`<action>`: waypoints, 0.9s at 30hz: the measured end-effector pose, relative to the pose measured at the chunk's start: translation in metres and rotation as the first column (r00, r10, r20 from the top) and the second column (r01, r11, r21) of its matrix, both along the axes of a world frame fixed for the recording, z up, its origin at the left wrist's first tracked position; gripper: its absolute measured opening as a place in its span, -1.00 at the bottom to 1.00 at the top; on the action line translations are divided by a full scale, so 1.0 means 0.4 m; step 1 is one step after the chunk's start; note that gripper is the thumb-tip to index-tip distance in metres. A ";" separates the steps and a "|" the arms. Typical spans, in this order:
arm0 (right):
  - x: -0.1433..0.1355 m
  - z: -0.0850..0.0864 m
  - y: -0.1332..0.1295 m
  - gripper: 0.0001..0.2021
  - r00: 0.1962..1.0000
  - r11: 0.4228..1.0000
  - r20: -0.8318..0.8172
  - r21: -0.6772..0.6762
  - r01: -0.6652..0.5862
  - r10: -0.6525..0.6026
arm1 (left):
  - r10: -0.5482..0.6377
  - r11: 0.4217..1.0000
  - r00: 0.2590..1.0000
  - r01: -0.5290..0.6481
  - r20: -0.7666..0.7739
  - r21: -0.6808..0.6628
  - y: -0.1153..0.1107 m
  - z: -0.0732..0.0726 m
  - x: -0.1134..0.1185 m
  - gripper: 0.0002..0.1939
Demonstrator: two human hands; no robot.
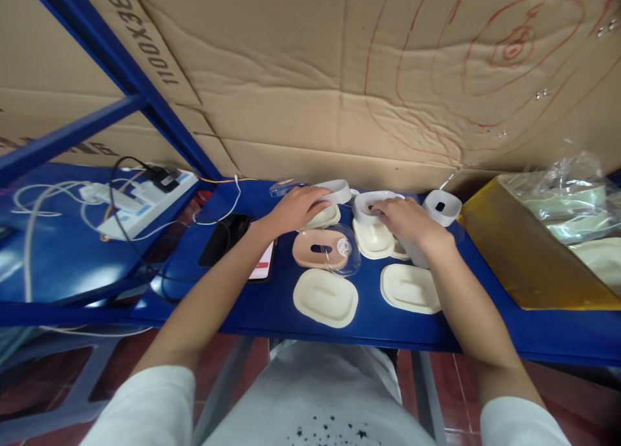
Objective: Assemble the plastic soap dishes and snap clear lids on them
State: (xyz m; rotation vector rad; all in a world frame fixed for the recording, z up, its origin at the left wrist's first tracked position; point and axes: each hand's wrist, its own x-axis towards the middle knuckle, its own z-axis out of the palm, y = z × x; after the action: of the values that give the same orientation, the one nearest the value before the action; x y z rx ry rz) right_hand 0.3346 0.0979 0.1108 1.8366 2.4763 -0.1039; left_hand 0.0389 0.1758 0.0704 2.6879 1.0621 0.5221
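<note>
My left hand [299,208] is closed around the near left end of a white oval plastic holder [337,191], above a cream piece [323,218]. My right hand [405,218] grips the right side of a second white oval holder [365,207], with fingertips over its rim. Beneath that one lies a cream rounded tray [373,240]. Between my forearms sits a peach oval piece [308,249] with a dark slot, a clear plastic cover [352,265] partly over it. Nearer me lie a cream oval lid [325,297] and another cream lid [410,289].
A white holder [442,207] with a dark opening stands at right, beside a yellow-brown box [499,252] of plastic-wrapped pieces. Leftward are a lit phone [262,271], a dark phone-like object [223,239], and a power strip [145,207] with trailing cables. Cardboard [291,77] walls the back.
</note>
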 end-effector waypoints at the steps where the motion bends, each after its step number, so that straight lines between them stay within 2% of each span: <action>1: 0.009 0.010 0.000 -0.60 1.000 1.000 0.006 0.015 0.013 -0.013 | -0.017 1.000 1.000 0.017 -0.004 0.007 -0.009 0.001 0.012 -0.54; 5: 0.040 0.046 -0.006 -0.60 0.995 0.991 0.034 0.096 0.092 -0.095 | -0.054 0.998 0.998 0.055 -0.045 0.035 -0.044 -0.015 0.077 -0.62; 9: 0.051 0.055 -0.008 -0.61 0.982 0.975 0.052 0.142 0.172 -0.181 | -0.001 0.997 0.997 0.008 -0.078 0.083 -0.057 -0.030 0.141 -0.65; 13: 0.049 0.051 -0.002 -0.59 0.976 0.967 0.047 0.154 0.202 -0.211 | 0.058 0.991 0.995 -0.049 -0.076 0.122 -0.073 0.004 0.153 -0.62; 16: 0.041 0.057 -0.008 -0.60 0.980 0.967 0.028 0.172 0.189 -0.196 | 0.049 0.990 0.996 -0.039 -0.072 0.137 -0.138 0.042 0.112 -0.61; 18: 0.019 0.055 -0.027 -0.65 0.995 0.978 -0.028 0.180 0.102 -0.099 | 0.014 0.990 0.998 -0.006 -0.061 0.143 -0.211 0.051 0.066 -0.63; 20: -0.021 0.039 -0.062 -0.68 0.987 0.982 -0.131 0.175 -0.066 0.090 | -0.004 0.994 0.999 0.008 -0.034 0.113 -0.293 0.037 0.015 -0.63; 22: -0.070 0.007 -0.108 -0.68 0.907 0.944 -0.269 0.153 -0.291 0.323 | -0.026 0.997 0.999 0.029 -0.038 0.065 -0.369 0.001 -0.032 -0.56; 24: -0.109 -0.034 -0.157 -0.63 0.782 0.872 -0.393 0.139 -0.470 0.484 | -0.018 0.998 0.995 0.023 -0.095 0.051 -0.428 -0.045 -0.066 -0.39; 25: -0.120 -0.054 -0.180 -0.57 0.753 0.857 -0.422 0.137 -0.497 0.504 | -0.006 0.998 0.992 0.013 -0.129 0.057 -0.449 -0.069 -0.078 -0.31; 27: -0.119 -0.089 -0.216 -0.49 0.763 0.873 -0.436 0.141 -0.466 0.478 | 0.022 0.997 0.985 -0.010 -0.171 0.072 -0.479 -0.109 -0.091 -0.21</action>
State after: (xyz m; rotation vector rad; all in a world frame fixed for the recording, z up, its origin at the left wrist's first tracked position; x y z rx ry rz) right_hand 0.2868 0.0116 0.0753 1.2262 3.1948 -0.5442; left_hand 0.0023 -0.0157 0.0269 2.8315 1.1294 0.3408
